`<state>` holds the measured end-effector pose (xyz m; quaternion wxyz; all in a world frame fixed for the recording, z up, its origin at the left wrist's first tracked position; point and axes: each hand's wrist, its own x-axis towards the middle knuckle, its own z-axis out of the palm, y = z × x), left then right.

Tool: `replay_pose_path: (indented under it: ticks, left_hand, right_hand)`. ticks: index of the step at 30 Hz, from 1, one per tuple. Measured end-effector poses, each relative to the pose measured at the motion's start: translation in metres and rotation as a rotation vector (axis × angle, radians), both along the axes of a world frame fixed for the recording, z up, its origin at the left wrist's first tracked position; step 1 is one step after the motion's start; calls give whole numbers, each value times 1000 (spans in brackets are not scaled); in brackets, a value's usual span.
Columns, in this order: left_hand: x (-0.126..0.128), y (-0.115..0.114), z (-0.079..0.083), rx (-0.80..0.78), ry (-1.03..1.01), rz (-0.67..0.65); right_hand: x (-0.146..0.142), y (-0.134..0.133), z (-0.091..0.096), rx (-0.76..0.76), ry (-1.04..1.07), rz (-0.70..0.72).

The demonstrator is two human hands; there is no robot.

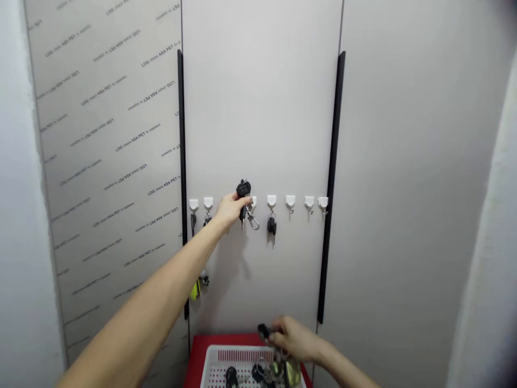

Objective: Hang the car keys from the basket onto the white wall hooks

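"LOG chem ASA PET" repeats across the grey left panel (109, 161);

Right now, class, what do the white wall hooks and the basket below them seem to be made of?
The white hooks look like glossy moulded plastic pads, each with a thin metal hook below, by its grey shine. The basket seems white plastic: smooth, matte, punched with slots and holes.

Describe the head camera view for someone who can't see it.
A person's left hand holds a black key fob at a row of white wall hooks, some hung with keys. The right hand holds another key above a white basket of keys on a red surface.
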<state>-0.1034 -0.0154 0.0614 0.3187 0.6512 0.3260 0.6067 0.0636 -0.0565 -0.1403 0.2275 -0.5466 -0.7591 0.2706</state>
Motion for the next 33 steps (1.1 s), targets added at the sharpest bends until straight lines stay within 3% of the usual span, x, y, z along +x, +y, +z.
replay_pose_path:
  ticks: [2, 4, 6, 8, 11, 13, 14, 16, 19, 21, 23, 25, 28, 33]
  left_hand:
    - [-1, -14, 0, -24, 41, -74]
    - [0, -29, -19, -64, 182, -154]
    - [1, -43, -55, -107, 352, -237]
    - [3, -54, -102, -132, 505, -278]
    - [1, -61, -166, -208, 745, -218]
    - [-7, -58, -186, -254, 871, -152]
    - [-13, -55, -187, -261, 890, -124]
    - [-28, -46, -172, -222, 808, -32]
    - [-53, -27, -121, -46, 456, 310]
    - [-66, -14, -89, 41, 240, 611]
    - [-72, -2, -69, 41, 211, 735]
    - [-71, 7, -61, 17, 294, 755]
    - [-68, 13, -57, 15, 358, 768]
    - [-80, 19, -35, 5, 164, 696]
  right_hand:
    - [-1, 9, 16, 101, 135, -47]
    - [-3, 20, 54, 332, 306, -197]
    - [-7, 29, 97, 574, 359, -349]
    - [-12, 38, 128, 694, 279, -436]
    - [-19, 48, 146, 739, 101, -517]
    - [-20, 52, 149, 746, 81, -540]
    - [-19, 52, 152, 766, 109, -547]
    - [-17, 51, 164, 839, 195, -565]
    - [-15, 44, 188, 905, 247, -561]
    - [-17, 38, 199, 811, 191, -466]
    - [-23, 31, 198, 636, 99, -302]
    - [-31, 25, 185, 455, 19, -139]
    - [-38, 19, 147, 239, -58, 30]
    - [-32, 15, 72, -133, -250, 213]
